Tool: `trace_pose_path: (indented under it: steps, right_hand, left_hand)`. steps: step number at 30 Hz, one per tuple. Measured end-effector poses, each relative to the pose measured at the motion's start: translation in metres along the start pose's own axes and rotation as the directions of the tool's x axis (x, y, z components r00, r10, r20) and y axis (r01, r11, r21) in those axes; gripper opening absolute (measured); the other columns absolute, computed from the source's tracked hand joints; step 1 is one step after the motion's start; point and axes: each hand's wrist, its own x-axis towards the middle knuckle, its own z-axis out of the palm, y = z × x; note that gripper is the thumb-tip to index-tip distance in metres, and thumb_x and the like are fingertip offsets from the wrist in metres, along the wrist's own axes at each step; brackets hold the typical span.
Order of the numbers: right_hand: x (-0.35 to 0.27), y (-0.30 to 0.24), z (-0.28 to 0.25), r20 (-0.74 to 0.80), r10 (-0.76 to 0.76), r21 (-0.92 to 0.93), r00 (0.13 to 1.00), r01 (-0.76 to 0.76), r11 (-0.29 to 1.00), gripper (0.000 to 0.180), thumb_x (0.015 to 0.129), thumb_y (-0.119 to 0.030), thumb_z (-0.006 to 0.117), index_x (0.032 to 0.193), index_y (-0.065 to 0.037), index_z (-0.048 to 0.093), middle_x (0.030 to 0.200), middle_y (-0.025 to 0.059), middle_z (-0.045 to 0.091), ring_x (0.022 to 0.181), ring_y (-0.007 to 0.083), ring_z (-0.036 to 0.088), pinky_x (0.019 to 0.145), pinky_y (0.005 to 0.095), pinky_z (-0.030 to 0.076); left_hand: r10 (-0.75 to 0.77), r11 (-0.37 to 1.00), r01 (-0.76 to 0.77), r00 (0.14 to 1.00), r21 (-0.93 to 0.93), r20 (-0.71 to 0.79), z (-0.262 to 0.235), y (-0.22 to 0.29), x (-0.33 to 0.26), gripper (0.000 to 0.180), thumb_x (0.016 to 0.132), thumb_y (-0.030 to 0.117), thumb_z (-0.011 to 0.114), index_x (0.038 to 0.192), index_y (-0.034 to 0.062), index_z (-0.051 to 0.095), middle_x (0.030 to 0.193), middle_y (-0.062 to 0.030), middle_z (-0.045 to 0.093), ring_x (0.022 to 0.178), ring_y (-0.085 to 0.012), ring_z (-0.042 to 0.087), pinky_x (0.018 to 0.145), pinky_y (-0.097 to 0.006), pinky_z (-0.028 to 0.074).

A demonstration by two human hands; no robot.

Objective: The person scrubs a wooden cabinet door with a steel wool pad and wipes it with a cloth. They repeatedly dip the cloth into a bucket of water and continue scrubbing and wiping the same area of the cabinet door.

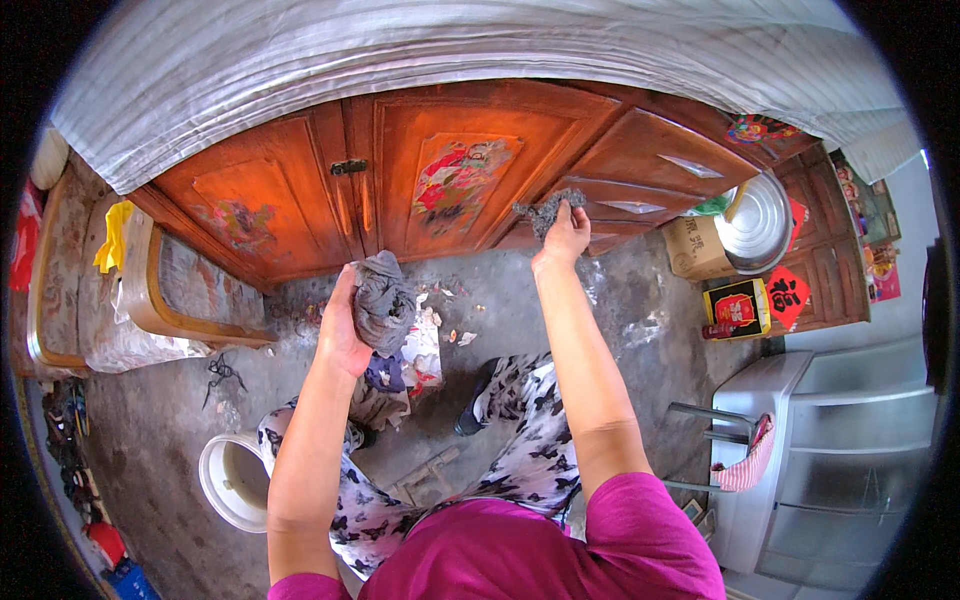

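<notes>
Grey rag (385,300) bunched in left hand (342,325), fingers closed round it; darker scrap (548,210) pinched in right hand (566,235), raised nearer the cabinet drawers (640,180).

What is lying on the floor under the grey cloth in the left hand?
Below the grey cloth in the left hand lie torn paper scraps and darker rags on the floor. The cloth hides whatever lies directly beneath it.
</notes>
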Motion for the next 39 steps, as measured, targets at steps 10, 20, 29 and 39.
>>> trace_pose_path:
  steps: [10,20,29,39]
  right_hand:
    - [-0.005,0.198,-0.027,-0.105,0.138,-0.418,0.985,-0.169,0.892,0.022,0.100,-0.007,0.064,0.120,-0.001,0.058,0.120,0.0120,0.065,0.104,0.0243,0.062,0.091,0.0396,0.052]
    - [0.052,0.269,-0.066,-0.183,0.589,0.120,0.787,-0.577,0.808,0.021,0.103,-0.016,0.064,0.124,-0.010,0.063,0.118,0.0060,0.068,0.097,0.0224,0.064,0.079,0.0424,0.055]
    - [-0.033,0.144,0.000,-0.199,0.258,-0.026,0.946,-0.268,0.963,0.015,0.104,-0.015,0.067,0.110,-0.006,0.057,0.106,0.0026,0.064,0.094,0.0154,0.060,0.081,0.0360,0.053]
    - [-0.104,0.037,0.007,0.500,0.322,0.204,0.804,-0.471,0.858,0.013,0.108,-0.017,0.059,0.118,-0.010,0.063,0.113,0.0033,0.071,0.102,0.0178,0.068,0.089,0.0364,0.056]
  left_hand:
    - [0.073,0.995,-0.063,0.987,0.073,-0.141,-0.001,0.006,-0.003,0.046,0.113,0.037,0.043,0.138,0.0038,0.061,0.136,-0.0100,0.069,0.123,-0.0266,0.066,0.110,-0.045,0.050]
    - [0.049,0.997,-0.040,0.991,0.073,-0.124,0.010,0.001,-0.002,0.041,0.105,0.022,0.048,0.139,0.0019,0.059,0.134,-0.0109,0.068,0.123,-0.0270,0.066,0.110,-0.044,0.050]
    - [0.133,0.987,-0.118,0.979,0.105,-0.151,-0.006,0.015,-0.009,0.043,0.097,0.015,0.052,0.137,0.0016,0.059,0.133,-0.0103,0.068,0.123,-0.0271,0.065,0.108,-0.044,0.050]
    - [0.249,0.921,-0.218,0.967,0.324,-0.058,-0.015,0.004,-0.002,0.030,0.093,-0.007,0.062,0.123,-0.0029,0.063,0.115,-0.0097,0.072,0.104,-0.0198,0.069,0.095,-0.037,0.054]
